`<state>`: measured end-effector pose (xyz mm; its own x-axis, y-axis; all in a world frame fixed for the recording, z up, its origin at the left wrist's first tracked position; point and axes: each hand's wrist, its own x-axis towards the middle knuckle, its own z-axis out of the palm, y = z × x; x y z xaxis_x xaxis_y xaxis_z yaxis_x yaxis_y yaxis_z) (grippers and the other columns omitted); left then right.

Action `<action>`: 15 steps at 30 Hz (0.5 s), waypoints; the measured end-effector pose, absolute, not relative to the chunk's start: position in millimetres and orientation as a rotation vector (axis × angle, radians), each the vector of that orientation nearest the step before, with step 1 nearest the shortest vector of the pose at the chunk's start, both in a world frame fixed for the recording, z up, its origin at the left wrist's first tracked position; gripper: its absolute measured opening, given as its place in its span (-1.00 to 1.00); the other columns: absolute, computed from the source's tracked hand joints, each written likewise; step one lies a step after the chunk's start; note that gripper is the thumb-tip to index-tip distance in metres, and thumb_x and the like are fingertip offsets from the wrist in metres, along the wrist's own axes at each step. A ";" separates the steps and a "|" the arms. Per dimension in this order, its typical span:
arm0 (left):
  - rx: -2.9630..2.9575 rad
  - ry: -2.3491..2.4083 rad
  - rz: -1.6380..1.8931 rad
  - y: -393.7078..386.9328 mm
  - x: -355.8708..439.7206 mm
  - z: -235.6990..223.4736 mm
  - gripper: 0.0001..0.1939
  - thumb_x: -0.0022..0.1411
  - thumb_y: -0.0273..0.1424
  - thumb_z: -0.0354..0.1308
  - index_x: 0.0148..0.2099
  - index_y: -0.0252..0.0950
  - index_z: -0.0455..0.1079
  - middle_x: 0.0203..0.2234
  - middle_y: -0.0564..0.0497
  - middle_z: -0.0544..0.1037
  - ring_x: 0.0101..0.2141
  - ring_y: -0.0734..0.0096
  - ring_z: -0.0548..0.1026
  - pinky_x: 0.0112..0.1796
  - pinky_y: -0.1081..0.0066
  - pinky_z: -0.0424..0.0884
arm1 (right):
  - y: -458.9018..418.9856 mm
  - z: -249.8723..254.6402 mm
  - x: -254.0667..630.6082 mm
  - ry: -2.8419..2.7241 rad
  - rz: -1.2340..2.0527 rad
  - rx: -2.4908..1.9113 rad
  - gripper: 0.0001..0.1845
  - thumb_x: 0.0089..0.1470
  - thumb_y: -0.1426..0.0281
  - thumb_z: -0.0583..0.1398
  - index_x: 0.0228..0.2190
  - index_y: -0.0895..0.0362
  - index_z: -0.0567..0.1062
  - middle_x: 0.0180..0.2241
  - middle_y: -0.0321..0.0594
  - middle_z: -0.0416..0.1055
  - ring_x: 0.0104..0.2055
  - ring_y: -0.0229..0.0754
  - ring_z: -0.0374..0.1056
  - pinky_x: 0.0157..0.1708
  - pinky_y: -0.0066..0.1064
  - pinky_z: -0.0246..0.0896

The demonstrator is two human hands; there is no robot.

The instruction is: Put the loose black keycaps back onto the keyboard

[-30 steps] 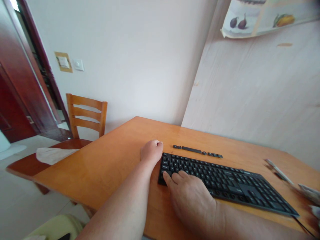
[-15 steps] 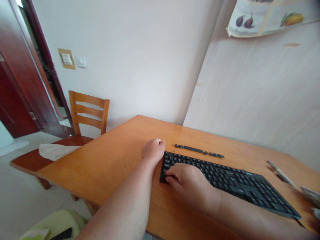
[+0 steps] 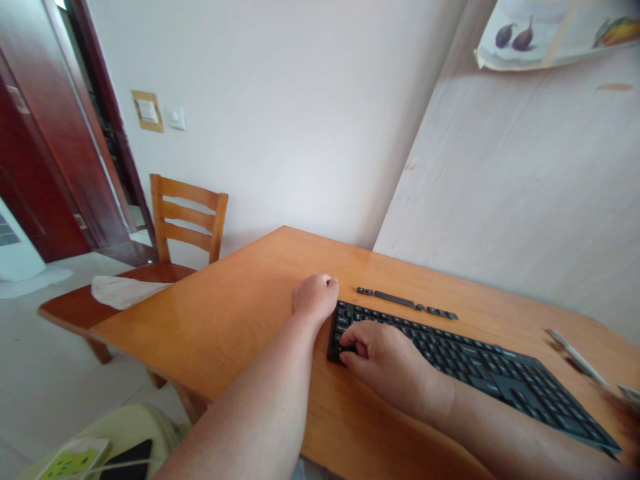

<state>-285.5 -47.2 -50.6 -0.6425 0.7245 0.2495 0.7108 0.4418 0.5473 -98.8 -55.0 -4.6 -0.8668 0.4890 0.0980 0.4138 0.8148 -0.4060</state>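
Note:
A black keyboard [image 3: 470,363] lies on the wooden table, its left end under my hands. My left hand [image 3: 316,293] is curled closed beside its back left corner; whatever its fingers may hold is hidden. Over the front left keys, my right hand [image 3: 383,357] bends thumb and forefinger into a pinch. Dark keys show around those fingertips, and I cannot make out whether one is between them. Behind the keyboard, several loose black keycaps lie in a row, among them a long space bar keycap [image 3: 394,299].
A pen-like stick [image 3: 575,353] lies at the table's right. Beyond the table's left edge [image 3: 190,272] stands a wooden chair [image 3: 187,213] with a white cloth [image 3: 125,291] on its seat. A pale stool [image 3: 135,420] at lower left bears a power strip [image 3: 75,460] and a dark phone-like slab [image 3: 127,460].
My right thumb and forefinger have parted a little over the front left keys. My left hand stays at the corner. The whole view has shifted slightly.

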 end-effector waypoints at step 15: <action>1.320 2.660 0.995 -45.8 -285.9 -53.4 -0.62 0.32 -0.17 -0.07 -0.32 -0.17 0.52 -0.29 -0.08 0.64 -0.28 0.22 0.52 -0.37 0.36 0.20 | -48.4 4.0 -111.7 -2.905 0.642 -0.636 -0.91 -0.03 0.51 0.20 -0.53 0.13 0.43 -0.51 -0.37 0.40 -0.44 -0.31 0.24 -0.44 -0.48 -0.01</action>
<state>-285.9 -45.8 -53.4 -0.6448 0.7189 0.2596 0.7128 0.4431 0.5437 -111.7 -48.4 4.0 -0.9079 0.4192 0.0063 0.3776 0.8241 -0.4223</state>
